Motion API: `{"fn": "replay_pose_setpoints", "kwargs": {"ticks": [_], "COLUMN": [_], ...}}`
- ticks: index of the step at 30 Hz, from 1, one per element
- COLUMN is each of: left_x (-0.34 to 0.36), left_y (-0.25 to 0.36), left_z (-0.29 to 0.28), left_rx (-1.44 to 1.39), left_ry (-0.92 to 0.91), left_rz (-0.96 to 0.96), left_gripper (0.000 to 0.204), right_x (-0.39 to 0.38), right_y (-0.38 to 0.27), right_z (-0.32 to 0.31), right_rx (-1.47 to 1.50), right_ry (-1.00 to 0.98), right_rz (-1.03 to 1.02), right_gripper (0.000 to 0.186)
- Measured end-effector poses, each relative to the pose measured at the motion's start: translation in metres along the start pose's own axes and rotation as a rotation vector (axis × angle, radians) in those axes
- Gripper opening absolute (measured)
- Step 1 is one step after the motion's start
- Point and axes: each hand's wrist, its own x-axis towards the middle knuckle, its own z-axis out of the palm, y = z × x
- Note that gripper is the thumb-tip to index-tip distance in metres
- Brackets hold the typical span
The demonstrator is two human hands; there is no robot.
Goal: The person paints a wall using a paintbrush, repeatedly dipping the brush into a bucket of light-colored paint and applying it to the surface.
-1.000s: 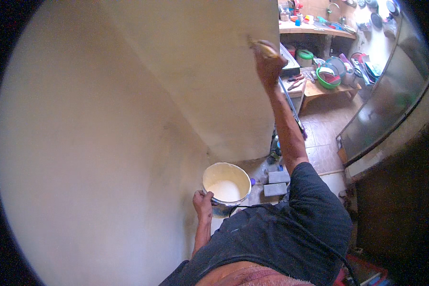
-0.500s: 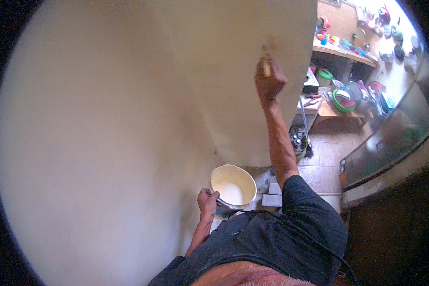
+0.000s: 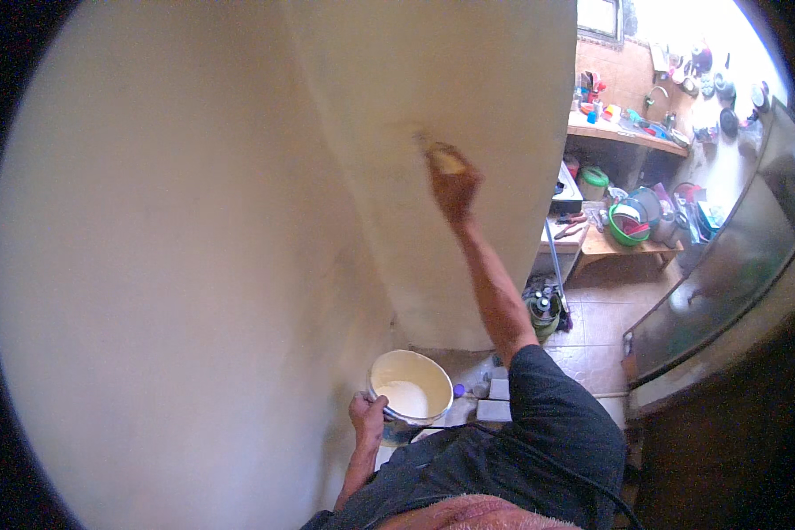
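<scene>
Pale wall (image 3: pixel 177 265), left through centre of frame, corner line down the middle. Cream bucket (image 3: pixel 431 375), lower centre, pale liquid (image 3: pixel 405 400) in the bottom. Left hand (image 3: pixel 368 415), lower centre, fingers clamped on bucket rim. Right hand (image 3: pixel 455 187), upper centre, closed round a yellowish brush (image 3: pixel 450 160); tip blurred, can't tell if touching wall. For good strokes, probably: light even pressure, overlapping passes, loose wrist, small loads to limit drips, bucket held level and close.

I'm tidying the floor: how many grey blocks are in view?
2, right of the bucket: a farther block and a nearer block. The sleeve may hide more.
</scene>
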Motion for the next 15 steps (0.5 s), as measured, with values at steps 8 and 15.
{"fn": "replay_pose_setpoints", "kwargs": {"ticks": [8,15], "left_x": [-0.019,-0.02], "left_y": [0.029,0.066], "left_z": [-0.002,-0.002], "left_rx": [-0.064,0.394], "left_ry": [0.005,-0.045], "left_rz": [0.038,0.199], "left_gripper": [0.019,0.027], "right_x": [0.057,0.008], "right_y": [0.038,-0.056], "right_z": [-0.215,-0.258], "right_rx": [-0.308,-0.128], "right_ry": [0.265,-0.161], "right_rz": [0.111,0.419], "right_gripper": [0.018,0.019]}}
